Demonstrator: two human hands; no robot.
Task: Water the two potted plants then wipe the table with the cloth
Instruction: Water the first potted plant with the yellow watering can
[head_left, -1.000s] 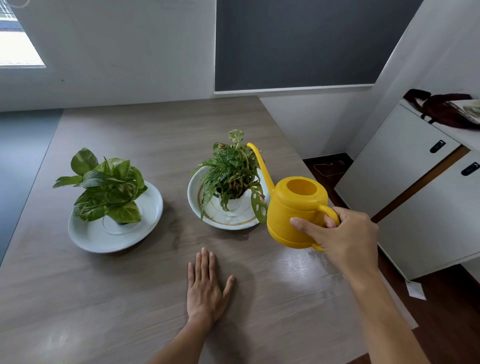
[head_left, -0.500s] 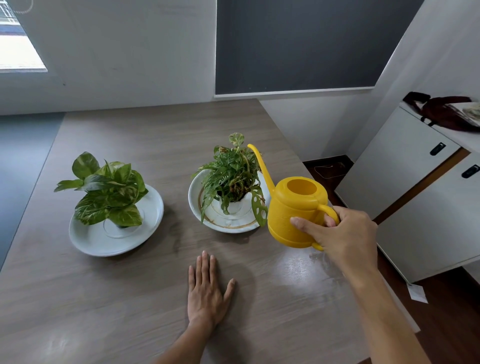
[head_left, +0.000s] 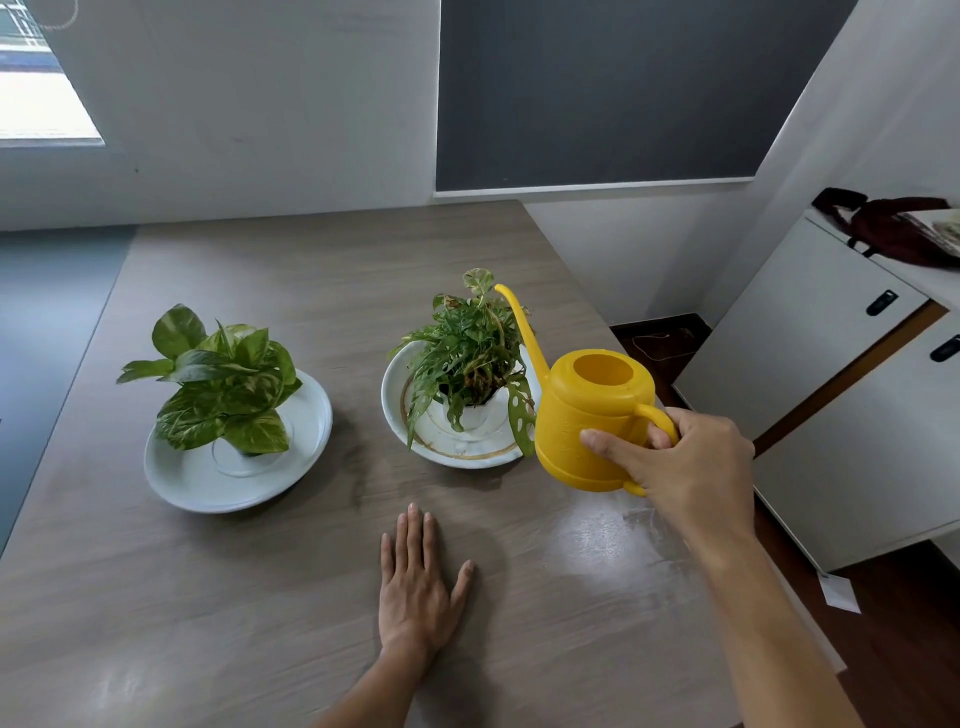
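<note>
My right hand (head_left: 680, 462) grips the handle of a yellow watering can (head_left: 582, 415), held just above the table to the right of the fern-like plant (head_left: 467, 353). The can's thin spout rises past that plant's right side. The plant stands in a white pot on a gold-rimmed white dish (head_left: 452, 447). A broad-leaved variegated plant (head_left: 223, 384) stands on a second white dish (head_left: 208, 483) at the left. My left hand (head_left: 418, 582) lies flat, palm down, on the wooden table (head_left: 260, 613) near the front. No cloth is visible.
The table's right edge runs close to my right forearm. White cabinets (head_left: 831, 374) stand to the right with a dark bag (head_left: 893, 228) on top. A wall with a dark panel (head_left: 613, 88) lies behind the table, and a wet sheen shows under the can.
The can and my right hand have stayed almost in place beside the fern-like plant. My left hand has not moved; the view has tilted slightly.
</note>
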